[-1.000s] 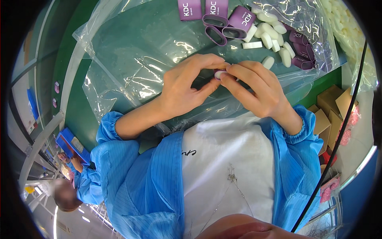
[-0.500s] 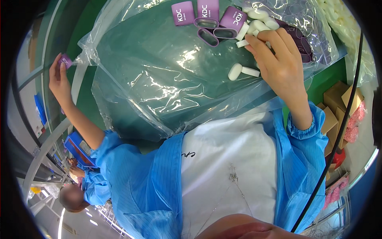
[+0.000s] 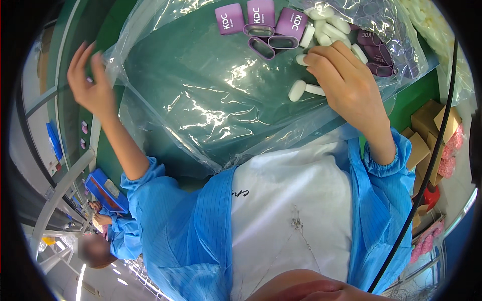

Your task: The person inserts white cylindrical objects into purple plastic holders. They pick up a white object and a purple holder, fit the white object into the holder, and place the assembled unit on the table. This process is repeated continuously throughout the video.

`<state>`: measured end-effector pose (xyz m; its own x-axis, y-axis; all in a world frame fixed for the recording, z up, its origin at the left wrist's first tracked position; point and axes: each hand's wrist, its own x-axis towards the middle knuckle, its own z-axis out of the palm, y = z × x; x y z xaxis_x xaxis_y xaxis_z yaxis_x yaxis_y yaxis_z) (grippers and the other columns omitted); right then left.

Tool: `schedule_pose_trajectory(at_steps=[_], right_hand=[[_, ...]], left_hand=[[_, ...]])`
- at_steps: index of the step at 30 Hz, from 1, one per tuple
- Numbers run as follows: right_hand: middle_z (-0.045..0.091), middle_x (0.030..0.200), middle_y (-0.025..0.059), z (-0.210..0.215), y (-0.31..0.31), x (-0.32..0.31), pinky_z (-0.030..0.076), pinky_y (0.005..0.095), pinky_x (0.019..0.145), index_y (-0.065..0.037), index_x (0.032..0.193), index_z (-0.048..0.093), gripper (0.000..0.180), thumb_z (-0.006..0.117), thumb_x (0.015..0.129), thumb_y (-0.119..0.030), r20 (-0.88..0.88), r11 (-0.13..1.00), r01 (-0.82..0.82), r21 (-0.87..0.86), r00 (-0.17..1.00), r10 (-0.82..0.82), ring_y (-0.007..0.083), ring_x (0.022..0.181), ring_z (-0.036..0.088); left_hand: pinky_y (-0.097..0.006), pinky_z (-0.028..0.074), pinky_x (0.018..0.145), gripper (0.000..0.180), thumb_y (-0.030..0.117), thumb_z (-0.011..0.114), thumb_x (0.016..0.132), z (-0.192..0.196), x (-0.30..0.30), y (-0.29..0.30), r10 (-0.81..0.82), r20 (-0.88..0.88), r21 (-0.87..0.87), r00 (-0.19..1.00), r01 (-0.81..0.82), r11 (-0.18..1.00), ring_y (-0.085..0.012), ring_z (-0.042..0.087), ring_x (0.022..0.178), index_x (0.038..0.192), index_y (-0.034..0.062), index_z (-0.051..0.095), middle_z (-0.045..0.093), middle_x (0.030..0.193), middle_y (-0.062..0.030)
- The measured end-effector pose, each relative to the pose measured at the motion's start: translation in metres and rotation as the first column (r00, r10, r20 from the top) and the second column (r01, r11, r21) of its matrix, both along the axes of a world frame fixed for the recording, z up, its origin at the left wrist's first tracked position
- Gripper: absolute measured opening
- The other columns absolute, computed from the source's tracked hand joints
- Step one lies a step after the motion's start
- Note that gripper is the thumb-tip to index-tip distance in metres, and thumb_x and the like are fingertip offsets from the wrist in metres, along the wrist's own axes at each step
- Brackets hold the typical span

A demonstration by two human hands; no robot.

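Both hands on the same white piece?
No, the right hand pinches a white piece while the left hand is well apart from it, farther left.

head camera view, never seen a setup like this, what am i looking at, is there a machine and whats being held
There is no machine: these are a person's two bare hands. A fisheye camera worn on the head looks down at them, so straight edges bend; picture left is the person's left.

A clear, shiny plastic sheet covers much of the green surface. Hollow purple oval sleeves and smooth white oval blocks lie there. The right hand holds one small white oval block. The left hand, slightly blurred, is spread open and seems empty.
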<state>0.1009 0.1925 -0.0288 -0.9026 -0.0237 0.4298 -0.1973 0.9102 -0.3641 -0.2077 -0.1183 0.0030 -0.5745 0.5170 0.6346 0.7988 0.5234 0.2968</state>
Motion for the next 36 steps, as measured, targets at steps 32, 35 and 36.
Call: schedule_pose_trajectory(at_steps=[32,35,36], right_hand=[[0.066,0.098,0.0179,0.004,-0.032,-0.006,0.055,0.0361,0.067,0.01,0.095,0.068,0.038,0.07,0.059,-0.002,-0.26,0.979,-0.118,-0.168,0.963,0.072,0.0302,0.081,0.062],[0.066,0.1,0.0191,0.004,-0.031,-0.006,0.056,0.0357,0.069,0.011,0.096,0.068,0.041,0.07,0.058,-0.003,-0.25,0.973,-0.144,-0.177,0.963,0.097,0.0308,0.083,0.064],[0.067,0.1,0.0196,0.005,-0.028,-0.006,0.057,0.0355,0.069,0.011,0.097,0.068,0.041,0.07,0.058,-0.003,-0.233,0.969,-0.161,-0.187,0.966,0.115,0.031,0.084,0.064]], left_hand=[[-0.031,0.059,0.077,0.058,0.004,0.087,0.072,-0.038,0.179,0.121,-0.566,0.543,0.255,0.621,0.52,0.815,-0.0241,0.075,0.095,0.123,0.0063,0.059,0.077,0.102,-0.0078],[-0.03,0.058,0.079,0.056,0.004,0.087,0.074,-0.038,0.178,0.12,-0.575,0.543,0.243,0.613,0.541,0.805,-0.0234,0.076,0.095,0.122,0.0044,0.058,0.077,0.102,-0.0096],[-0.029,0.058,0.08,0.056,0.005,0.087,0.077,-0.037,0.177,0.119,-0.573,0.536,0.213,0.62,0.558,0.802,-0.0222,0.076,0.095,0.122,0.0029,0.055,0.077,0.104,-0.0108]])
